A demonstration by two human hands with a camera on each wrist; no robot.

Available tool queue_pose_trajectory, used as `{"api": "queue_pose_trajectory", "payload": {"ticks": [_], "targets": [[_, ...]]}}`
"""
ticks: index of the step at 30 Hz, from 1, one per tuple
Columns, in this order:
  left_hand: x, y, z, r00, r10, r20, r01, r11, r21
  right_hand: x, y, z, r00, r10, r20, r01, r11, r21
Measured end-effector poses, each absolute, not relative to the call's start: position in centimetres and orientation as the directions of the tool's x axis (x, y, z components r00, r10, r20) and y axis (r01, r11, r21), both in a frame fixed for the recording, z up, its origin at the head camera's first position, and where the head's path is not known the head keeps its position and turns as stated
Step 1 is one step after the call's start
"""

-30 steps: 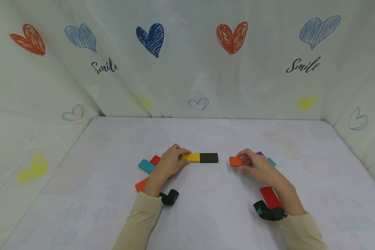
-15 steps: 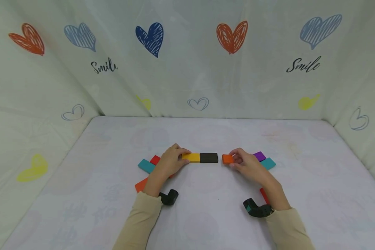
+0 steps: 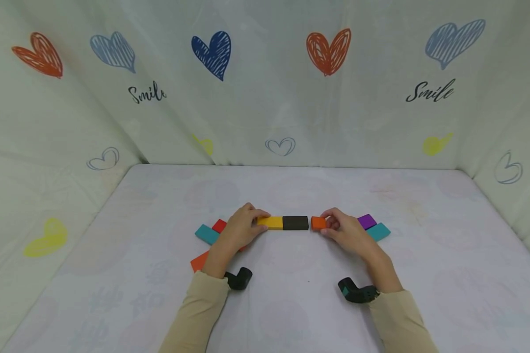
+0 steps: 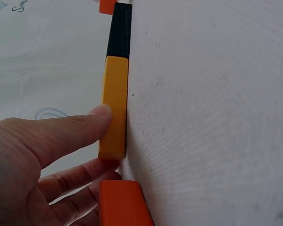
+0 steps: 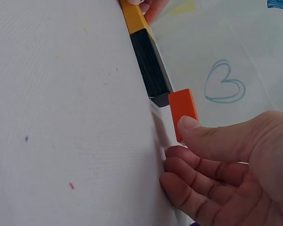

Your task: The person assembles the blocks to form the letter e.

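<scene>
Three blocks form a row in the middle of the table. At its left end is a yellow block (image 3: 272, 223), which my left hand (image 3: 240, 226) pinches between thumb and fingers. A black block (image 3: 295, 223) lies end to end with it. My right hand (image 3: 351, 235) pinches an orange block (image 3: 318, 223) by its right end, a narrow gap from the black one in the head view. In the right wrist view that orange block (image 5: 182, 110) looks held slightly above the cloth, and the other fingers curl loosely below.
Beside my left forearm lie a teal block (image 3: 207, 234), a red block (image 3: 219, 225) and an orange-red block (image 3: 200, 261), partly hidden. Behind my right hand are a purple block (image 3: 367, 221) and another teal block (image 3: 378, 232). A patterned cloth (image 3: 265, 98) hangs behind the table.
My right hand has carried the orange block leftward, close to the black block's right end. My left hand stays on the yellow block. The red block near my right wrist is now hidden.
</scene>
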State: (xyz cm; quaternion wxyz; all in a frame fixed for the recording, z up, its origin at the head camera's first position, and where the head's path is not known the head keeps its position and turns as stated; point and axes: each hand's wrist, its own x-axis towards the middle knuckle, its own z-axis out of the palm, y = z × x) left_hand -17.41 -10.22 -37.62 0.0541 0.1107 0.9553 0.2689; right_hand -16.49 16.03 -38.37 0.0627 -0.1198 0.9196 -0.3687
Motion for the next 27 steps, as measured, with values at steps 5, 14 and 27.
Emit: {"api": "queue_pose_trajectory", "payload": {"ticks": [5,14,27], "targets": [[-17.4,-10.2,-37.6,-0.970,0.238,-0.044,0.180,0.831,0.526,-16.7,15.8,-38.6,-0.963,-0.268,-0.015,-0.184,0.701,-0.689],[-17.4,-10.1,-37.5,-0.970,0.238,-0.049,0.176,0.828,0.533,-17.0,15.4,-39.3,-0.975,-0.221,-0.035,-0.138,0.716,-0.685],[-17.6,-10.1,-37.7,-0.972,0.225,-0.066,0.159,0.842,0.516,-16.9,15.3,-39.5,-0.976,-0.211,-0.043,-0.123,0.710,-0.693]]}}
